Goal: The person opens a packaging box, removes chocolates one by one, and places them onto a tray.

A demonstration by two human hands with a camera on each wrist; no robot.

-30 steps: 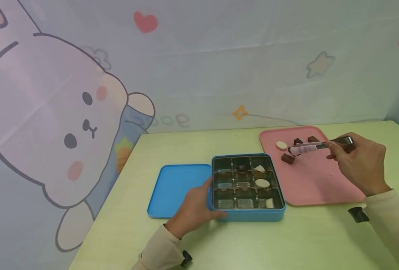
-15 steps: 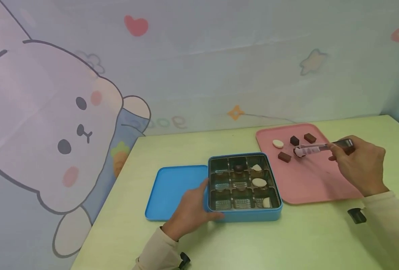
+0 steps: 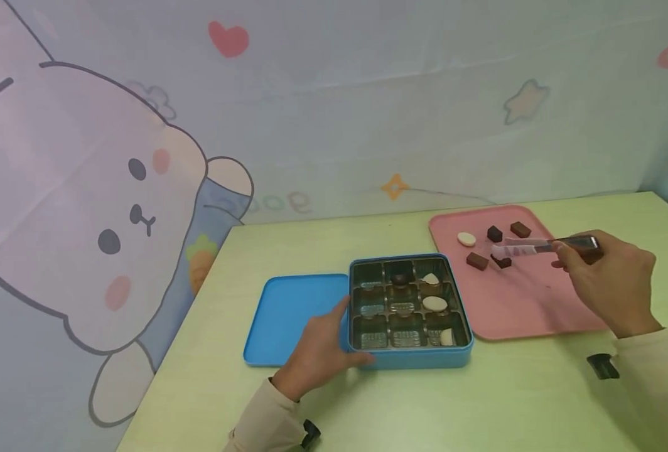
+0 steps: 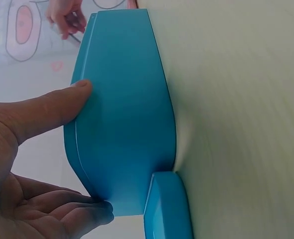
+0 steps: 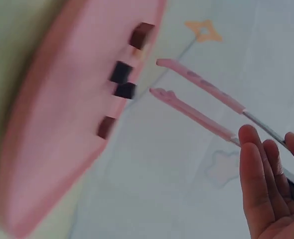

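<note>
"What lay around your hands?"

"A printed cloth (image 3: pixel 339 125) hung beyond both of them, and the pale table (image 3: pixel 402 408) spread beneath. A blue lid (image 3: pixel 294 314) lay just past my left hand (image 3: pixel 318 351), which hid part of it."

"And the hands themselves?"

"My left was clamped on the near left corner of the blue box (image 3: pixel 424 360), thumb against the front wall, fingers against the side. My right hand (image 3: pixel 613 276) was closed round the tongs (image 3: pixel 515 251). Their pale tips stood apart, pointing left from my grip over the pink tray (image 3: pixel 526 307), and partly covered a dark piece (image 3: pixel 502 261)."

"What did the containers hold?"

"Left of my right hand, the tray also bore a white oval (image 3: pixel 466 239), a black cube (image 3: pixel 495 233) and two brown blocks (image 3: pixel 478 261). The box, to the right of my left hand, had nine compartments. Pale pieces (image 3: pixel 434 304) sat in all three of the column farthest from that hand, and a dark round piece (image 3: pixel 402 279) in the far middle one."
</note>
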